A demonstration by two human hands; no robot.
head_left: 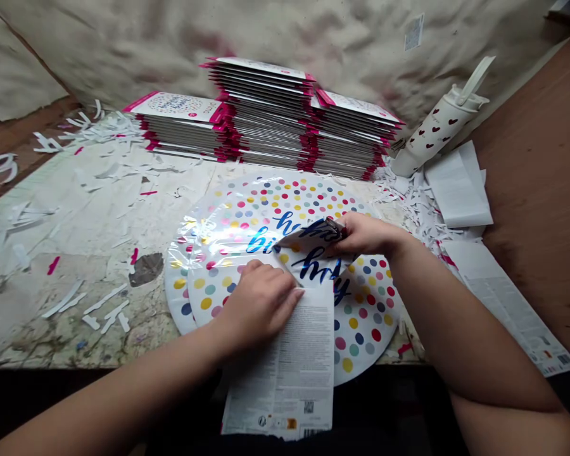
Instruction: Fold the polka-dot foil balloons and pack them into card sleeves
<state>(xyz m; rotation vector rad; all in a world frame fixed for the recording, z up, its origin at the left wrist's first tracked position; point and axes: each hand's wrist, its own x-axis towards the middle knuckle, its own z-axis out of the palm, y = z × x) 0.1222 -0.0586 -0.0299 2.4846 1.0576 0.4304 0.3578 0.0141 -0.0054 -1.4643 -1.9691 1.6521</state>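
Note:
Round white foil sheets (361, 329) with coloured dots and blue lettering lie overlapping in front of me. On top of them a printed paper sleeve (304, 354) hangs over the table's front edge, its small text and barcode facing up. My left hand (263, 297) is closed on the sleeve's upper end, thumb and fingers pressed together. To the right and a little farther back, my right hand (361, 234) grips dark-handled scissors, whose handle (333, 229) shows between the fingers. The blades cannot be made out clearly beside the lettering.
Three stacks of pink-edged packets (270, 120) stand at the back. A white tumbler with hearts (432, 133) leans at the back right, near paper sheets (460, 183). Cut strips (109, 310) litter the table (99, 221) on both sides. A brown panel (536, 190) borders the right.

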